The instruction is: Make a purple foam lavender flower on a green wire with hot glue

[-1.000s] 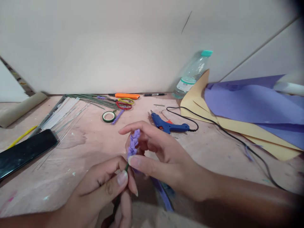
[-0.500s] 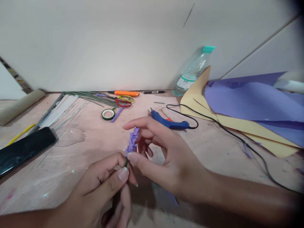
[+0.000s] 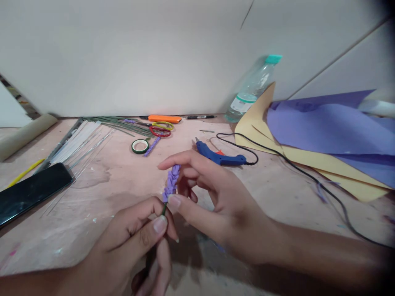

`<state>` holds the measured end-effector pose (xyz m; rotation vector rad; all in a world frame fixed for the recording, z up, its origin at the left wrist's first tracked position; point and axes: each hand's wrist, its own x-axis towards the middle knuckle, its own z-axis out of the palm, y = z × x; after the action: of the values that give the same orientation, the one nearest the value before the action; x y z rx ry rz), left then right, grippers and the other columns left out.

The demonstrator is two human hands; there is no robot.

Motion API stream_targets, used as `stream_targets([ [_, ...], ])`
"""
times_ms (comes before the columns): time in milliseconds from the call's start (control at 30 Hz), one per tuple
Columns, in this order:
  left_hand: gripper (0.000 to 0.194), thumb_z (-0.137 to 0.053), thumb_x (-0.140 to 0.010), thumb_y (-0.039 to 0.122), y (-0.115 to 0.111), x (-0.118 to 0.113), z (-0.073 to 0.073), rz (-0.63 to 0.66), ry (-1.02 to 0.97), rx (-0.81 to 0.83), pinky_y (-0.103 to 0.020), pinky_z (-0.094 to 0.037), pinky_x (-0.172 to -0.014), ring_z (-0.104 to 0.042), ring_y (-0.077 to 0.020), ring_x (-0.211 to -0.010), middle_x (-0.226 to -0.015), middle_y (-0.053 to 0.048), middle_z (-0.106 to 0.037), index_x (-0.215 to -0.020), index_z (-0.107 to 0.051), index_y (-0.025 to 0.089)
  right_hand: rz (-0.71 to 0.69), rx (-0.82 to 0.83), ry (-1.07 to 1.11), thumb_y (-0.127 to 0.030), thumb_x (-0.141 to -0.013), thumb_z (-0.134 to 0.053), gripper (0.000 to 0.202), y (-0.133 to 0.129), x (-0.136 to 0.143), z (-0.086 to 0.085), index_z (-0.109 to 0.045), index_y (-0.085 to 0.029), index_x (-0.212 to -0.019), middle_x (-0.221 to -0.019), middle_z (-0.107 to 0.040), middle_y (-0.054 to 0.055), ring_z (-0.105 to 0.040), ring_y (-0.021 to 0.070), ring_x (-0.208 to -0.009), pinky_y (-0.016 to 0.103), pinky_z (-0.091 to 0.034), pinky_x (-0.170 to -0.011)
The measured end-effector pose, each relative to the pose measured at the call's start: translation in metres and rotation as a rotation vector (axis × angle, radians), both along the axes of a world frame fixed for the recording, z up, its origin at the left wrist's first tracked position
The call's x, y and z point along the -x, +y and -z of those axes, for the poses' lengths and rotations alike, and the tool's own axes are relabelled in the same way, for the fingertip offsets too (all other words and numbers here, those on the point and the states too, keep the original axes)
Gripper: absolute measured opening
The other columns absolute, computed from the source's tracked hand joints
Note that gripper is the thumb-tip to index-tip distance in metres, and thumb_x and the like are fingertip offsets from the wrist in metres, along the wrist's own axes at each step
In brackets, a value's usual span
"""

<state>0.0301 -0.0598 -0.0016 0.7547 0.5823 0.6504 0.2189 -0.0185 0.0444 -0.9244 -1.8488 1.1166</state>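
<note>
Purple flower spike [image 3: 171, 183], ruffled, tilted; left grip [image 3: 132, 236] pinching green stem [image 3: 164, 209], right grip [image 3: 228, 209] wide beside it.

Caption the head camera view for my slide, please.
Left hand pinching a green stem, right hand curled beside its purple flower, blue glue gun beyond.

We have one head-worn view, looking forward and down from above the tabletop [image 3: 114, 181], close in on the left hand [image 3: 126, 238] and right hand [image 3: 228, 209], facing the pale wall [image 3: 138, 57] across the top.
</note>
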Motion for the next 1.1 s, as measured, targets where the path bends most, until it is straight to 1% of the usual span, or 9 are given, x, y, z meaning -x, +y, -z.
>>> stream_targets([
  [267,0.030,-0.062,-0.101,0.048,-0.0007,-0.0012,0.0012,0.006,-0.051,0.040,-0.007,-0.032,-0.034,-0.036,-0.0021,-0.032,-0.053,0.003,-0.066,-0.090,-0.060,0.021,-0.021,0.024,-0.040,-0.007,-0.090,-0.054,0.035,-0.0028,-0.0014,-0.0023,-0.057,-0.018,-0.123,-0.079,-0.058,-0.005,-0.052,0.0107,-0.068,0.024,-0.044,-0.057],
  [400,0.029,-0.062,-0.101,0.048,-0.0002,-0.0005,0.0006,0.009,-0.050,0.037,-0.008,-0.033,-0.034,-0.037,-0.0026,-0.032,-0.053,0.003,-0.066,-0.091,-0.061,0.021,-0.054,0.010,-0.005,-0.008,-0.091,-0.054,0.036,-0.0022,-0.0029,-0.0010,-0.056,-0.017,-0.125,-0.081,-0.060,-0.004,-0.053,0.0106,-0.069,0.025,-0.047,-0.062],
  [467,0.029,-0.062,-0.101,0.048,0.0003,-0.0004,0.0005,0.017,-0.041,0.030,-0.008,-0.033,-0.034,-0.036,-0.0027,-0.032,-0.052,0.003,-0.066,-0.091,-0.061,0.021,-0.063,0.003,0.008,-0.008,-0.091,-0.055,0.036,-0.0013,-0.0025,-0.0003,-0.056,-0.017,-0.126,-0.081,-0.061,-0.004,-0.054,0.0106,-0.069,0.024,-0.048,-0.060],
  [633,0.031,-0.061,-0.101,0.051,0.0003,-0.0007,-0.0004,0.014,-0.025,0.010,-0.008,-0.031,-0.034,-0.034,-0.0026,-0.031,-0.052,0.004,-0.066,-0.092,-0.060,0.021,-0.018,0.035,-0.033,-0.010,-0.090,-0.061,0.036,-0.0011,0.0001,-0.0016,-0.057,-0.018,-0.124,-0.077,-0.059,-0.005,-0.054,0.0100,-0.066,0.023,-0.048,-0.058],
  [700,0.032,-0.059,-0.101,0.052,-0.0006,0.0000,-0.0012,0.013,0.032,-0.009,-0.008,-0.030,-0.034,-0.034,-0.0028,-0.031,-0.053,0.003,-0.066,-0.093,-0.059,0.021,-0.006,0.030,-0.050,-0.011,-0.089,-0.063,0.038,-0.0021,0.0008,-0.0022,-0.056,-0.019,-0.126,-0.080,-0.062,-0.004,-0.056,0.0101,-0.067,0.023,-0.050,-0.059],
  [800,0.035,-0.057,-0.101,0.056,-0.0029,0.0019,-0.0021,0.016,0.146,-0.044,-0.009,-0.031,-0.034,-0.034,-0.0034,-0.032,-0.053,0.003,-0.066,-0.094,-0.058,0.022,-0.015,0.002,-0.051,-0.012,-0.088,-0.066,0.038,-0.0036,0.0014,-0.0029,-0.057,-0.019,-0.123,-0.092,-0.067,0.000,-0.061,0.0097,-0.065,0.024,-0.052,-0.057],
  [833,0.035,-0.057,-0.101,0.057,-0.0037,0.0024,-0.0023,0.014,0.174,-0.056,-0.009,-0.031,-0.035,-0.035,-0.0038,-0.033,-0.053,0.004,-0.065,-0.094,-0.057,0.022,-0.023,-0.014,-0.051,-0.012,-0.088,-0.066,0.034,-0.0038,0.0013,-0.0033,-0.058,-0.019,-0.120,-0.092,-0.068,0.000,-0.062,0.0095,-0.064,0.024,-0.052,-0.057],
  [933,0.037,-0.056,-0.100,0.059,-0.0055,0.0034,-0.0028,-0.005,0.225,-0.089,-0.010,-0.032,-0.035,-0.035,-0.0046,-0.034,-0.052,0.004,-0.065,-0.094,-0.057,0.023,-0.018,-0.102,-0.069,-0.009,-0.088,-0.064,0.024,-0.0032,0.0008,-0.0046,-0.062,-0.018,-0.110,-0.082,-0.068,-0.002,-0.062,0.0098,-0.063,0.024,-0.052,-0.059],
  [1100,0.038,-0.055,-0.100,0.060,-0.0047,0.0036,-0.0033,-0.008,0.240,-0.097,-0.010,-0.031,-0.035,-0.034,-0.0046,-0.035,-0.052,0.004,-0.064,-0.094,-0.056,0.023,0.026,-0.212,-0.085,-0.004,-0.085,-0.064,0.023,-0.0024,0.0004,-0.0048,-0.066,-0.017,-0.104,-0.083,-0.069,-0.002,-0.061,0.0090,-0.066,0.023,-0.052,-0.062],
])
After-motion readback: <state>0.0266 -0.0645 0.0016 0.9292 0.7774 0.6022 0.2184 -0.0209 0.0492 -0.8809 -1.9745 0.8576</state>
